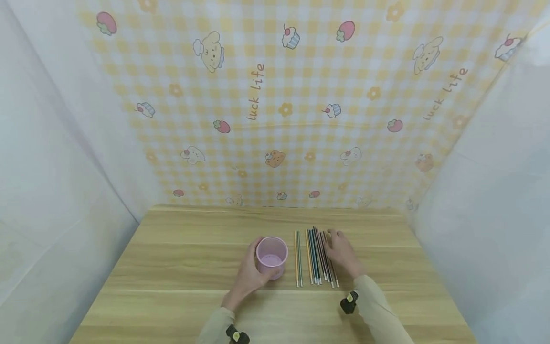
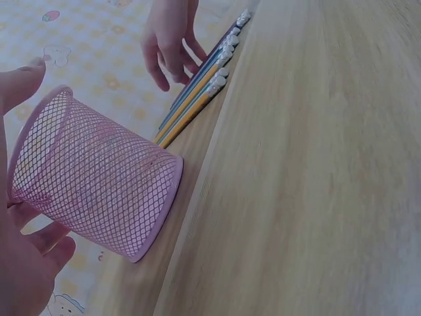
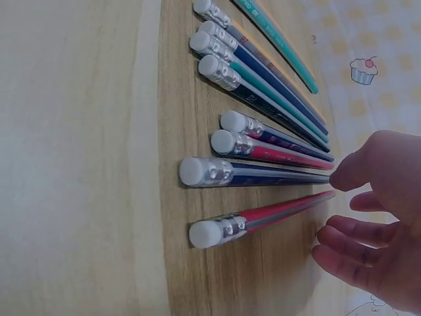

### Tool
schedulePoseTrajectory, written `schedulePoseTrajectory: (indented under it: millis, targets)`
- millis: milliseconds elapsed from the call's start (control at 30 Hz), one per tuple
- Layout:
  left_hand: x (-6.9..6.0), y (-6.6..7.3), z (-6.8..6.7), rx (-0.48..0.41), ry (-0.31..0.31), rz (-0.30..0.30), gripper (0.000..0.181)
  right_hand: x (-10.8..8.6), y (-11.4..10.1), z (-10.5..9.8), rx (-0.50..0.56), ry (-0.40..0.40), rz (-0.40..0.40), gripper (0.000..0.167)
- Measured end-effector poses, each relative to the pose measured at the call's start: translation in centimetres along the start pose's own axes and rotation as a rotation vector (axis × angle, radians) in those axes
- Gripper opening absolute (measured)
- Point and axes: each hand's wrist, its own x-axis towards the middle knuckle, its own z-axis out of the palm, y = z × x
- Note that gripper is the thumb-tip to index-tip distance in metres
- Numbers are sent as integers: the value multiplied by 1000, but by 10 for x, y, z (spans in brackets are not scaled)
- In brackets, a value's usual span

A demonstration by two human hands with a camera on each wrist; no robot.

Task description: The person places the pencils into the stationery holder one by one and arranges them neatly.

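Note:
A pink mesh pencil cup (image 1: 272,272) stands upright on the table, its mouth facing up. My left hand (image 1: 251,272) holds it from the left side, fingers behind and thumb at the front; in the left wrist view the mesh wall (image 2: 99,171) shows between them. Right of the cup several pencils (image 1: 315,258) lie in a loose row, white erasers toward me. My right hand (image 1: 341,251) is at their far right ends, thumb and fingers apart. In the right wrist view a red-and-grey pencil (image 3: 276,210) and a dark blue pencil (image 3: 276,174) point toward its fingertips.
Two pencils (image 1: 298,258) lie apart from the row, nearest the cup. The wooden table (image 1: 180,267) meets a yellow checked cloth (image 1: 283,143) at the back. White sheets (image 1: 494,191) hang at both sides.

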Motion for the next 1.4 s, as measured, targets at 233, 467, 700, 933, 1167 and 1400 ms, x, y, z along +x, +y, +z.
schedulePoseTrajectory:
  millis: [233, 467, 700, 933, 1167, 1400]
  targets:
    - [3, -2, 4, -42, 14, -18, 102, 7, 2, 2, -30, -16, 19, 50]
    - [4, -2, 5, -76, 1, -85, 100, 15, 0, -1, -13, -60, 92, 43]
    - [4, -2, 5, -66, 1, -93, 98, 18, -4, -6, -13, -103, 144, 41]
    - [4, -3, 7, -42, 7, -87, 98, 15, -4, -12, 31, -100, 147, 41]
    - [3, -2, 5, -68, 17, -87, 97, 14, -12, -25, 174, -37, 122, 30]
    - [3, -5, 7, -73, 8, -74, 97, 14, -23, -41, 234, 13, 140, 30]
